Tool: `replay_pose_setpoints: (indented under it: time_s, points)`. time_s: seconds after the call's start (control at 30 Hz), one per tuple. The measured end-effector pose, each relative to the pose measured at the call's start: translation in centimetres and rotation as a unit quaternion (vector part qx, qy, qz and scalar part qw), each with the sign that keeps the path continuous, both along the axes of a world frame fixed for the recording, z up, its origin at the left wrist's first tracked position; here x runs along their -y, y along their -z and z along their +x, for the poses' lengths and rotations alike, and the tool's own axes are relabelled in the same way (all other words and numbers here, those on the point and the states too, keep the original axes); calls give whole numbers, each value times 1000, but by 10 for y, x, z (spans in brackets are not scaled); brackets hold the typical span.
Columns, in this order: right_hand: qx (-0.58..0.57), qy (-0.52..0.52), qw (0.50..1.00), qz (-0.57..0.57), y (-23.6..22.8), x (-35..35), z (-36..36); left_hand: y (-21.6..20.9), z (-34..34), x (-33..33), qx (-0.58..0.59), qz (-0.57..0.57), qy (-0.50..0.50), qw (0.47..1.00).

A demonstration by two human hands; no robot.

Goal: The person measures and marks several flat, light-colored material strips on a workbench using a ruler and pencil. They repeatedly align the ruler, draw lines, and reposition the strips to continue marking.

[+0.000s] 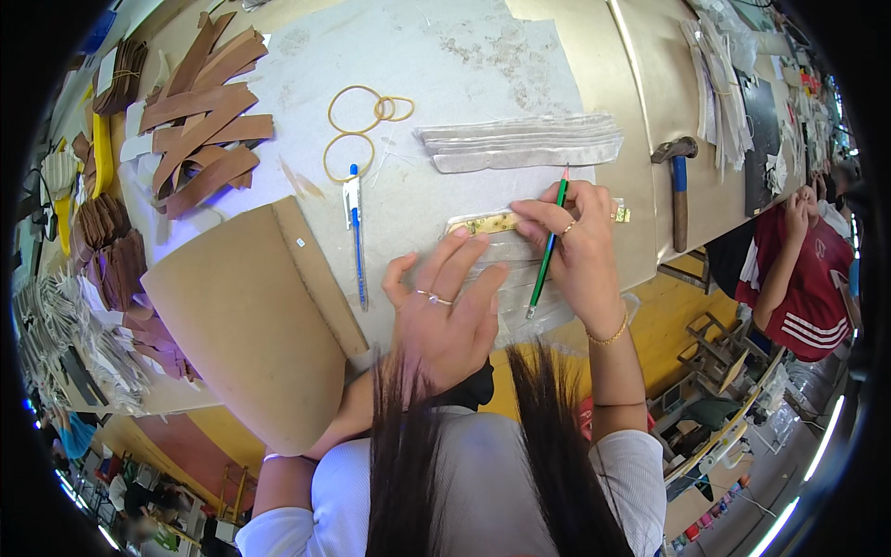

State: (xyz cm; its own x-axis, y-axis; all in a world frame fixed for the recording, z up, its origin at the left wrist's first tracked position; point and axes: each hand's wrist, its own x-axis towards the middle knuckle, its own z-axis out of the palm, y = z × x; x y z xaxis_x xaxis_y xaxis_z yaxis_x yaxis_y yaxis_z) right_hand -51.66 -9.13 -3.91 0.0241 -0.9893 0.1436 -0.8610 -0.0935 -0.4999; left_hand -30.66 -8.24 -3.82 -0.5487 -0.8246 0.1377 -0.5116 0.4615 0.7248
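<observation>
Yellow patterned strip (490,224) lies on pale strips (512,252) nr table's (715,181) front edge; narrow gap to far grey stack (520,144), open sheet (445,56) beyond, bare tabletop R twd hammer (680,197). Long axis runs L–R, R end slightly farther off. L hand (441,320) loosely spread, fingertips at strip's near edge. R hand (585,251) grips green pencil (545,260), tip away, eraser twd person. Blue pen (357,237) & rubber bands (380,107) farther L.
</observation>
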Motion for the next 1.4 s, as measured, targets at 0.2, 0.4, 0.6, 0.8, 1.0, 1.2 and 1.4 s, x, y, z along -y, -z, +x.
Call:
replay_pose_setpoints:
  time_s: [0.2,0.4,0.6,0.8,1.0,1.2,1.4]
  points:
    - [1,-39,998,-57,10,-3,-6,10,2,15,-60,32,-24,997]
    - [-46,-72,991,-105,15,-8,-10,10,-1,21,-23,32,-12,999]
    - [-58,-70,993,-77,9,-8,-8,6,-5,24,-22,36,-20,999]
    - [-54,-70,993,-80,12,-6,-5,4,-3,22,-28,47,-10,998]
    - [-34,-98,990,-98,15,-6,-8,4,-4,23,-23,28,-11,999]
    - [-5,-85,995,-51,8,4,-6,4,-8,25,-31,18,-26,999]
    - [-29,-109,994,10,-6,11,-5,3,-11,27,-27,39,-27,998]
